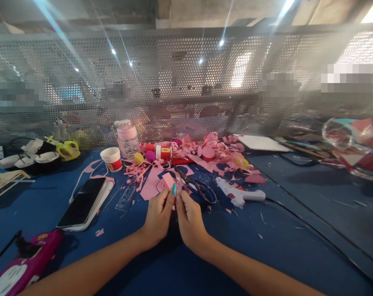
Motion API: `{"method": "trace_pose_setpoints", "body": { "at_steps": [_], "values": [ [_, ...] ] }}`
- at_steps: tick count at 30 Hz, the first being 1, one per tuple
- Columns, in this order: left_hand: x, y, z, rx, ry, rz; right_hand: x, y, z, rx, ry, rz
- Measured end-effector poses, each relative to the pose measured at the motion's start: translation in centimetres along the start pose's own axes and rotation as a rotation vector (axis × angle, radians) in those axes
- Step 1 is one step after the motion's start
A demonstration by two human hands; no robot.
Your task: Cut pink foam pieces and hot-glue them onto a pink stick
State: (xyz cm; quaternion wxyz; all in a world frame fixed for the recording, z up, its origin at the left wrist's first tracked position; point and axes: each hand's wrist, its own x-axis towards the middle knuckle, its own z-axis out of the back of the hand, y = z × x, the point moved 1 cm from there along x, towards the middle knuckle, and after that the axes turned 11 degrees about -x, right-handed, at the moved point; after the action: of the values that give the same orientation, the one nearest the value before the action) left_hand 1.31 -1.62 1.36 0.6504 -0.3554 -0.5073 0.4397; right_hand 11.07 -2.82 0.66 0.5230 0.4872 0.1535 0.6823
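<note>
My left hand (pixel 158 213) and my right hand (pixel 191 218) meet over the blue table, thumbs and fingers pinched together. What lies between the fingertips is too small to make out; a teal spot (pixel 173 189) shows at the left fingertips. Just behind them is a small pink paper strip (pixel 168 180), and I cannot tell whether it is held or lying there. Scissors (pixel 201 189) with dark blue handles lie beyond my right hand. Further right, a white hot glue gun (pixel 238 192) lies on its side, its cord trailing right.
Pink paper scraps (pixel 211 154) are heaped at the back around a tipped paper cup (pixel 164 152). An upright paper cup (pixel 111 159) and a clear bottle (pixel 127 139) stand left of them. A phone (pixel 83 202) and a magenta power strip (pixel 35 255) lie left. A perforated metal screen (pixel 180 82) rises behind.
</note>
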Motion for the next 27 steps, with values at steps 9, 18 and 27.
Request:
{"method": "trace_pose_setpoints", "body": {
  "at_steps": [9, 18, 27],
  "values": [
    [-0.16, 0.27, 0.08, -0.065, 0.008, -0.002, 0.10, -0.07, 0.17, 0.046, -0.015, -0.010],
    [-0.09, -0.17, -0.04, 0.056, 0.066, -0.030, -0.12, -0.20, 0.02, 0.130, 0.010, -0.071],
    [-0.26, 0.16, 0.10, -0.072, 0.030, -0.054, -0.06, 0.47, 0.38, 0.159, -0.014, -0.032]
  ]
}}
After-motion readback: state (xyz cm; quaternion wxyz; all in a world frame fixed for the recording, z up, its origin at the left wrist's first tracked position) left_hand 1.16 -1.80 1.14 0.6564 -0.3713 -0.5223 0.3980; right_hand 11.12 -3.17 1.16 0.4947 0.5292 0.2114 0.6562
